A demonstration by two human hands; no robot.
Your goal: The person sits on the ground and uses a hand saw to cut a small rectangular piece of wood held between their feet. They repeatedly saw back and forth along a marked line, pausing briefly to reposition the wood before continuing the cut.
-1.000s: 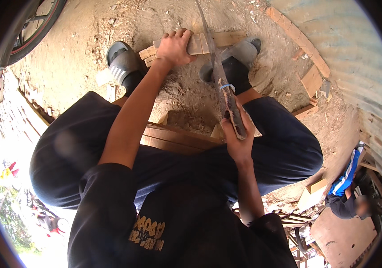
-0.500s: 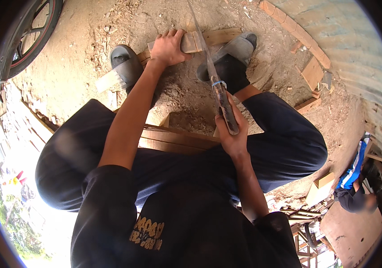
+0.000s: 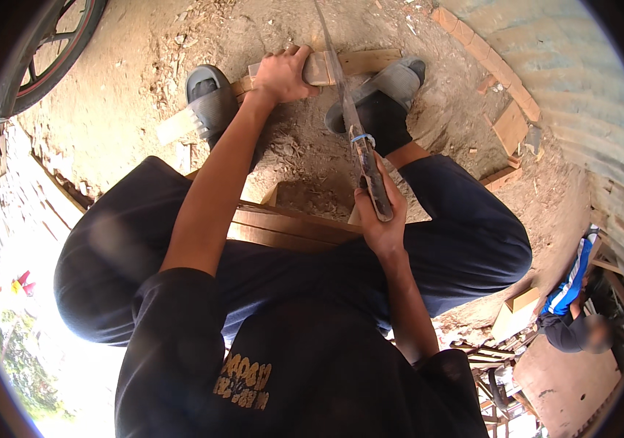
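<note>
My right hand (image 3: 385, 223) is wrapped round the worn handle of a handsaw (image 3: 372, 182), which has a light blue tie near the blade. The saw's thin blade points away from me, its edge resting at the right end of a short wooden block (image 3: 317, 69). My left hand (image 3: 282, 76) grips that block from above, fingers curled over its far side. Under the block, a longer wooden strip (image 3: 370, 61) lies crosswise between my sandalled feet. The right sandal (image 3: 392, 80) is against the strip's right part; the left sandal (image 3: 212, 98) is over its left part.
I sit on a low wooden seat (image 3: 282, 228). A motorbike wheel (image 3: 60, 55) stands far left. Bricks (image 3: 483, 58) line a corrugated metal sheet (image 3: 582, 80) on the right, with wood offcuts (image 3: 509, 128) nearby. Another person (image 3: 571, 321) is at lower right.
The saw has shifted slightly toward me, its handle a little lower. My left hand keeps its hold on the block. The whole view has shifted slightly.
</note>
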